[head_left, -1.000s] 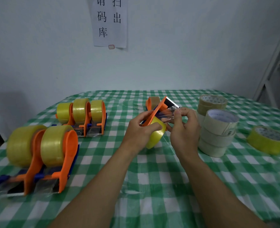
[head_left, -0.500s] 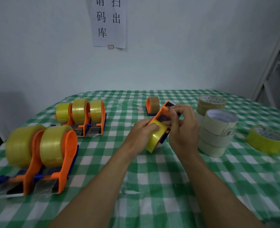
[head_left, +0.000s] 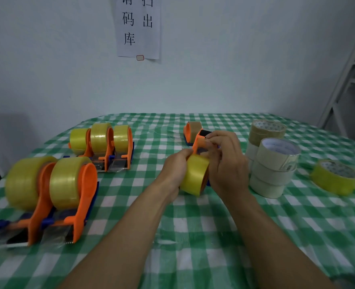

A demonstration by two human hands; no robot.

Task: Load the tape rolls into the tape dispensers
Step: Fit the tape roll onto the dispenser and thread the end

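An orange tape dispenser [head_left: 199, 140] with a yellow tape roll [head_left: 194, 177] mounted on it is held above the table's middle. My left hand [head_left: 175, 170] grips the roll and dispenser from the left. My right hand [head_left: 226, 161] curls round the dispenser's right side, its fingertips pinching at the upper front end near the black roller. Most of the dispenser's body is hidden behind my hands.
Loaded orange dispensers stand at near left [head_left: 53, 190] and mid left [head_left: 103, 142]. A dispenser with brown tape [head_left: 191, 131] lies behind my hands. A stack of pale rolls [head_left: 272, 170] and a brown roll [head_left: 266, 130] stand right; a yellow roll [head_left: 336, 177] lies far right. Green checked tablecloth [head_left: 193, 236].
The dispenser has tipped more upright and come lower and closer. My right hand's fingers moved from the stretched tape end onto the dispenser's front end.
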